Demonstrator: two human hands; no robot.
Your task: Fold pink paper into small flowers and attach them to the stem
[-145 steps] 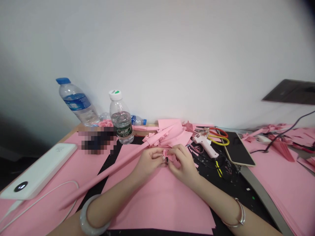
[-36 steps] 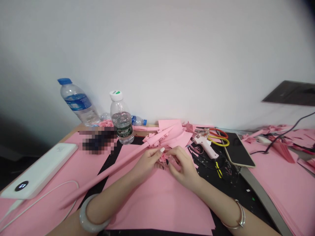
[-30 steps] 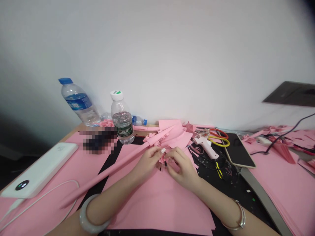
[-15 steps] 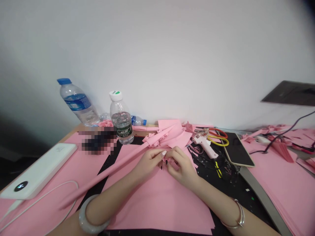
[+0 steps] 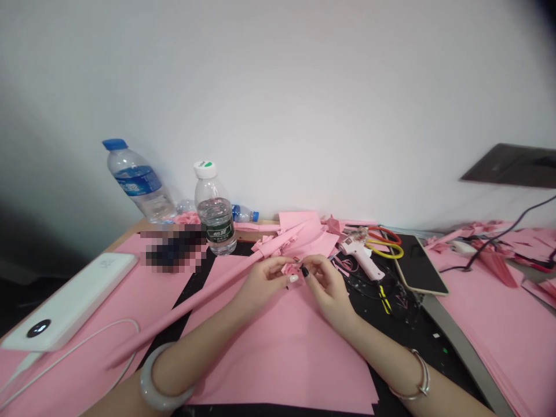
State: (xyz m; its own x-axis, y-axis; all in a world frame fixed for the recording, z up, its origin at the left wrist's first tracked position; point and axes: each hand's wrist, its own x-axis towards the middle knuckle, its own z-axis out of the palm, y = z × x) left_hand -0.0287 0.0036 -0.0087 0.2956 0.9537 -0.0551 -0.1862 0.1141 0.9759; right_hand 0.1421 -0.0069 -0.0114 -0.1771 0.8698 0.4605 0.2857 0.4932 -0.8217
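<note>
Between my fingertips is a small folded piece of pink paper [image 5: 290, 269], partly hidden by the fingers. My left hand [image 5: 264, 282] pinches it from the left, thumb in front. From the right, my right hand [image 5: 328, 289] pinches its other edge between thumb and fingers. Both hands are just above a stack of pink paper sheets [image 5: 278, 353]. Behind them lies a heap of folded pink paper pieces [image 5: 310, 240]. A long rolled pink paper tube [image 5: 191, 304] slants from that heap toward the lower left, passing behind my left hand.
Two water bottles, one blue-capped [image 5: 139, 182] and one white-capped [image 5: 214, 211], stand at the back left. A white power bank [image 5: 72, 298] with a cable lies left. On the right are a glue gun [image 5: 362, 258], scissors [image 5: 386, 249], a phone-like tablet [image 5: 419, 263] and more pink sheets [image 5: 499, 313].
My fingers have shifted on the small pink paper piece, and more of it shows now. My right thumb has turned upward and the right hand sits slightly further right.
</note>
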